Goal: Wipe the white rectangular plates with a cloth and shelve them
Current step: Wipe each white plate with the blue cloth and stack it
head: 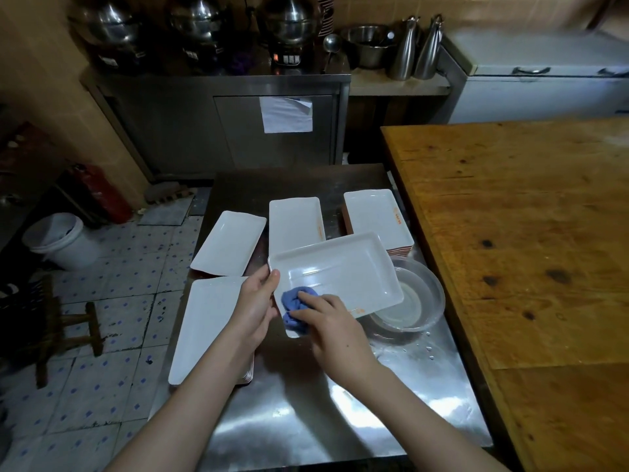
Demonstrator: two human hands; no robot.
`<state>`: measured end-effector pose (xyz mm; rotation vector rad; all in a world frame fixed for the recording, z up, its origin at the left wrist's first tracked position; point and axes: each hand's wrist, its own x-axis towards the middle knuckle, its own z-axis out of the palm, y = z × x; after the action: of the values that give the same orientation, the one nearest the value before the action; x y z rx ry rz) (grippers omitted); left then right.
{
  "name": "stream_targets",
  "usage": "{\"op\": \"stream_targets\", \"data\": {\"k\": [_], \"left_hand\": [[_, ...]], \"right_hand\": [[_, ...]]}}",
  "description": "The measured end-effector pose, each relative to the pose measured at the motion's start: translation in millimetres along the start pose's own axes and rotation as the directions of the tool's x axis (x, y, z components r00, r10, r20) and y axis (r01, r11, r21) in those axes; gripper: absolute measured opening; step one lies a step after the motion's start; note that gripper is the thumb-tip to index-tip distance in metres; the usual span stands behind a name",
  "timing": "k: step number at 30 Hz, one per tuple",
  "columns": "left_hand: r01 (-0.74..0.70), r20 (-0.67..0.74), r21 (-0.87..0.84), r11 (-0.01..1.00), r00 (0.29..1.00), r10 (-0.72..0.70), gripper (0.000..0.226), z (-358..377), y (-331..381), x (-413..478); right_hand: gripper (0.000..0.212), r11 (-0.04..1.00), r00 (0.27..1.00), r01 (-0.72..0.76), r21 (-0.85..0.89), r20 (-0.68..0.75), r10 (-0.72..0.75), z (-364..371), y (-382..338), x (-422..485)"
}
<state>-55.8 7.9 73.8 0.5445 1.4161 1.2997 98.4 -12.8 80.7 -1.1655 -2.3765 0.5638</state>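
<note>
Left hand (253, 303) gripped white rectangular plate (340, 274) by near-left corner above steel worktop (306, 413); right hand (335, 327) pressed blue cloth (296, 304) onto same corner.

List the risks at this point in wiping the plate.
1. The left hand grips the held plate at one end only, while the right hand presses the blue cloth onto it. The plate could slip and strike the clear basin under its far end.
2. The near-left plate stack appears to overhang the steel table edge, close to the left forearm. A nudge might tip it off.
</note>
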Motion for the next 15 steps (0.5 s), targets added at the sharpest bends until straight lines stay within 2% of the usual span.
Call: {"op": "stream_targets", "data": {"k": [4, 6, 10, 15], "left_hand": [[-0.031, 0.037, 0.028, 0.999, 0.999, 0.03, 0.022, -2, -2, -2], [-0.03, 0.033, 0.04, 0.999, 0.999, 0.029, 0.022, -3, -2, -3], [-0.044, 0.065, 0.08, 0.996, 0.997, 0.039, 0.023, -6, 1, -5], [-0.047, 0.08, 0.064, 0.997, 0.996, 0.041, 0.023, -2, 1, -8]], "right_hand": [[0.039, 0.999, 0.999, -0.042, -0.031, -0.033, 0.041, -14, 21, -4], [0.037, 0.992, 0.992, -0.09, -0.082, -0.097, 0.082, -24, 35, -8], [0.035, 0.951, 0.948, -0.272, -0.151, -0.214, 0.237, -43, 64, -14], [0.04, 0.947, 0.943, -0.29, -0.139, -0.207, 0.259, -38, 65, -18]]}}
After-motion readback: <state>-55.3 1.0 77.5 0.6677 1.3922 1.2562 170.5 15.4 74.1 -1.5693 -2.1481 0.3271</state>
